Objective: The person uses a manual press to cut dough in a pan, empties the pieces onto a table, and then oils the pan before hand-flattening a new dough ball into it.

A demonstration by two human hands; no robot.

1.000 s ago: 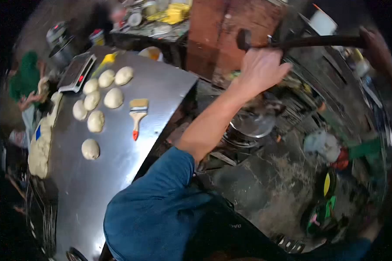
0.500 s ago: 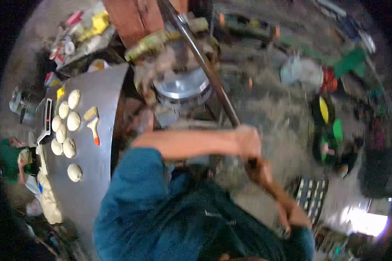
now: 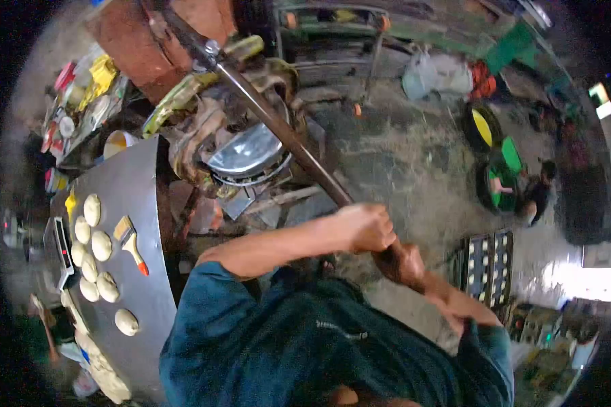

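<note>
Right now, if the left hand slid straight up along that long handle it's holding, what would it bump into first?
Probably the shiny metal press plate. The left hand grips the long handle, which runs up and leftward beside that plate. Depth is hard to judge here, so it might pass alongside it.

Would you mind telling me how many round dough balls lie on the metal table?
7 dough balls on the metal table: six clustered left of the brush, one apart nearer the person. More may hide in the blurred dough mass.

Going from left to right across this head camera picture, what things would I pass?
Black digital scale → round pale dough balls → red-tipped pastry brush → shiny domed metal lid → left hand on the long dark rod → right hand → yellow and green round tubs.
</note>
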